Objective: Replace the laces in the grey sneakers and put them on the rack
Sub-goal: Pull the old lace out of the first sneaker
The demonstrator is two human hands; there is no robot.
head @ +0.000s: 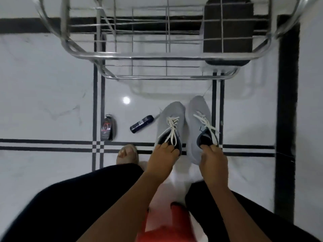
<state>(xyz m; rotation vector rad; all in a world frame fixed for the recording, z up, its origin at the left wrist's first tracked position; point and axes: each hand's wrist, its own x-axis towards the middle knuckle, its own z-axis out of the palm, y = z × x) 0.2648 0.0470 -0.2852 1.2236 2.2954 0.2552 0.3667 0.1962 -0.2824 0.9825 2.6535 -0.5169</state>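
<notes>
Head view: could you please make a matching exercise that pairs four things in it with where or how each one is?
Things:
1. Left sneaker
2. Right sneaker
3. Dark bottle
4. Black mat

Places or states:
A. Lying on its side on the floor
B. Held at the heel by the right hand
C. On the metal rack
D. Held at the heel by the left hand

Pairs: 1-D, 2-B, 3-A, 4-C

Grey sneakers [185,123], white laces [172,127]
</notes>
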